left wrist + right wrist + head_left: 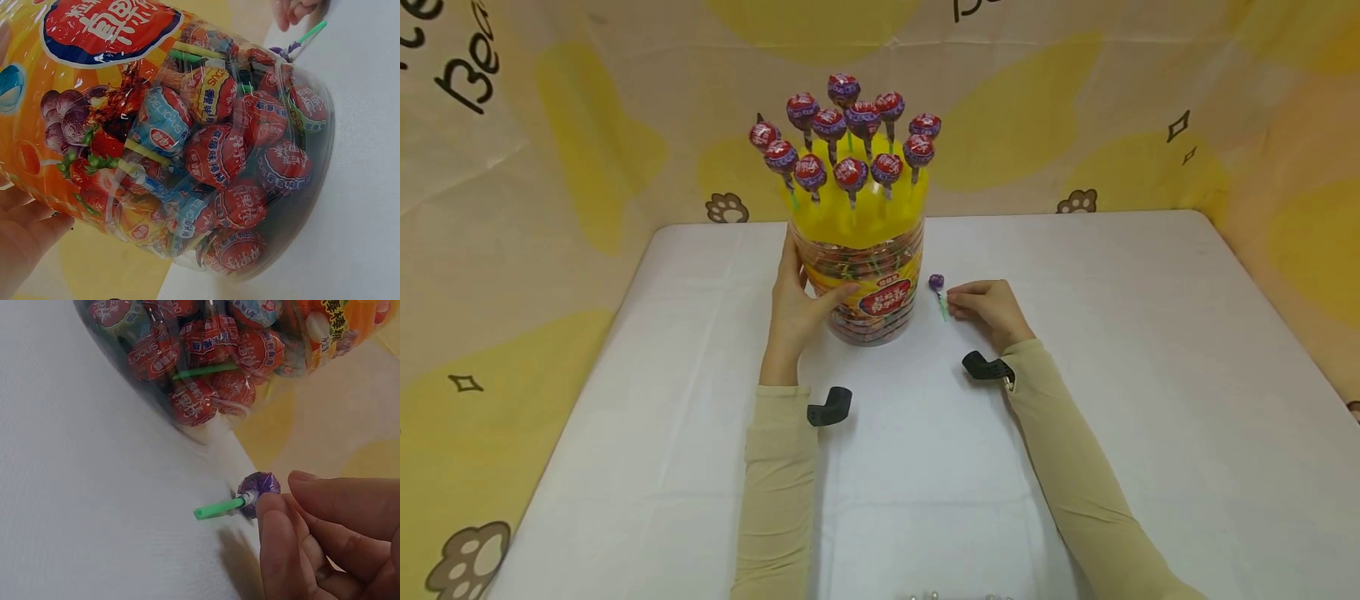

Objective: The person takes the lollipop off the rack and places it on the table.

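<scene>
A clear plastic jar [880, 321] stands upright on the table, packed with wrapped lollipops and wearing an orange fruit label [144, 81]. Its yellow top [861, 221] bears a ring of upright lollipops [851, 175] in red and purple wrappers. My left hand [796, 304] grips the jar's left side, thumb across the front and the other fingers partly hidden behind. To the jar's right lies a single purple-wrapped lollipop [937, 282] with a green stick [219, 509]. Beside that stick is my right hand [988, 308], its fingers loosely bent with nothing between them.
White cloth covers the table [1112, 333]. A yellow patterned curtain [1015, 125] hangs behind and along the sides. Small pearly beads [935, 596] peek in at the bottom edge. Each wrist carries a black camera mount [831, 407].
</scene>
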Available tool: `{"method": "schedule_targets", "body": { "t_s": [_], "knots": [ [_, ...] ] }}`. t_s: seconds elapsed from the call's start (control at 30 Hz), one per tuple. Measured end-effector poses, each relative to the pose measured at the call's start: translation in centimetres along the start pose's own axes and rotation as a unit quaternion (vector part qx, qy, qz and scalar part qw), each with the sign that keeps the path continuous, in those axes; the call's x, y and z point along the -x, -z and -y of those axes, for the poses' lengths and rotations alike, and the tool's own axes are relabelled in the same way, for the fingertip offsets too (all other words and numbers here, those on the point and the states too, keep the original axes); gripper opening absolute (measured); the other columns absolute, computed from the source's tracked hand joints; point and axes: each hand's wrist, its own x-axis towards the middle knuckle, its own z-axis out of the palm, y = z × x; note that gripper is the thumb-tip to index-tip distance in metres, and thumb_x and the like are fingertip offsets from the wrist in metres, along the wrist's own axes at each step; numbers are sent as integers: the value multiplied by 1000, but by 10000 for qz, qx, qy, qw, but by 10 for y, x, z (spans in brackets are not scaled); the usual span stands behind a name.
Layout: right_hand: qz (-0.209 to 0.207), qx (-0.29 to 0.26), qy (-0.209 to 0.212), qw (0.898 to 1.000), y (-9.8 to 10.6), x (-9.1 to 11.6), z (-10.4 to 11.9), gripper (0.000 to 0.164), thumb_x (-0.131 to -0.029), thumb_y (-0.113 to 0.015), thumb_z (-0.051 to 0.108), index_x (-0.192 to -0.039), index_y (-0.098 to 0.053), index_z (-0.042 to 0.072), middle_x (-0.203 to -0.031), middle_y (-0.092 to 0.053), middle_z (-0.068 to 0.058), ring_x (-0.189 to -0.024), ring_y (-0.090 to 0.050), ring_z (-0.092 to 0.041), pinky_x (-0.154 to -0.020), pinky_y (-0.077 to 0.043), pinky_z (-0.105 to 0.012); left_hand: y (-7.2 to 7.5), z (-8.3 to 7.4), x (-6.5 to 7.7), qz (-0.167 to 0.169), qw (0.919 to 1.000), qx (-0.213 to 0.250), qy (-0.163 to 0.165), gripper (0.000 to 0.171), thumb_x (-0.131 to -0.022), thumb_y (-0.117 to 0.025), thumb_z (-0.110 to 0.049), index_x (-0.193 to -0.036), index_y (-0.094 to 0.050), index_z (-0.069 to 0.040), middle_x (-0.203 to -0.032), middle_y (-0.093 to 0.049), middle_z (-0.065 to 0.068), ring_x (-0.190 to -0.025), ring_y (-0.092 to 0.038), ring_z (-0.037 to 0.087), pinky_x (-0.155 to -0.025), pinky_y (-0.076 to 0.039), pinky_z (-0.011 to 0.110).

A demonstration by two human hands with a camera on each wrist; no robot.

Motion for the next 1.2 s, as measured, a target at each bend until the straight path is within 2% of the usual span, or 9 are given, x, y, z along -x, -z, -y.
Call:
{"method": "schedule_targets", "body": {
  "t_s": [0.23,0.43,0.57,0.6,0.77,0.83,0.93,1.1,1.2],
  "knots": [
    [134,-353,366,9986,-3,6,13,34,-87,-64,1,-114,-57,-18,-84,-68,-3,-75,-65,-10,-70,-55,-20,1,1,0,7,10000,18,-3,97,-82,-75,-21,-153,-9,-22,-155,-19,-3,-141,-20,16,-115,-19,41],
    [266,-650,728,9949,-8,13,27,33,-88,-62,-2,-115,-55,-20,-96,-68,-12,-78,-66,-12,-75,-55,-21,2,0,0,-6,10000,29,3,98,-82,-75,-19,-153,-8,-21,-155,-19,-2,-141,-20,17,-115,-19,43],
    [347,-833,966,9912,-12,19,37,30,-88,-61,-3,-113,-55,-20,-93,-69,-9,-77,-66,-13,-75,-55,-22,4,0,0,6,10000,51,0,99,-81,-76,-18,-153,-7,-21,-155,-18,-1,-141,-19,17,-115,-19,43],
    [357,-843,1037,9904,-13,21,39,31,-88,-61,-3,-113,-55,-21,-93,-69,-9,-77,-66,-13,-75,-55,-22,4,-6,1,28,10000,72,11,99,-81,-75,-15,-153,-7,-19,-156,-18,0,-141,-19,18,-115,-19,44],
    [372,-911,1319,9864,-15,29,51,20,-88,-63,-1,-104,-64,-12,-91,-69,-7,-78,-66,-16,-76,-55,-23,6,-16,4,118,9999,106,36,98,-82,-73,-7,-153,-6,-14,-156,-17,4,-142,-18,21,-115,-19,42],
    [346,-944,1414,9848,-16,32,55,13,-88,-64,-1,-99,-68,-5,-90,-69,-6,-79,-66,-17,-77,-55,-23,6,-10,2,99,9999,75,-4,98,-82,-74,-8,-153,-6,-16,-156,-18,2,-141,-19,20,-115,-20,41],
    [235,-1105,1572,9811,-18,37,64,11,-87,-65,0,-96,-70,-3,-89,-69,-7,-79,-66,-18,-77,-55,-24,4,-1,0,85,9999,75,-69,98,-82,-75,-15,-153,-7,-22,-155,-19,-2,-141,-20,16,-115,-20,39],
    [62,-1413,1939,9708,-27,41,84,8,-86,-66,0,-92,-72,1,-89,-68,-7,-80,-65,-19,-77,-56,-25,2,-1,0,93,9999,93,-62,99,-81,-76,-19,-153,-8,-21,-156,-19,-1,-141,-20,16,-114,-21,39],
    [-46,-1348,2176,9667,-34,42,98,9,-86,-67,2,-93,-72,1,-92,-68,-8,-81,-65,-20,-78,-55,-26,2,-2,0,79,9999,71,-61,100,-80,-77,-18,-153,-9,-19,-156,-19,1,-141,-20,17,-114,-22,41]
  ]
}}
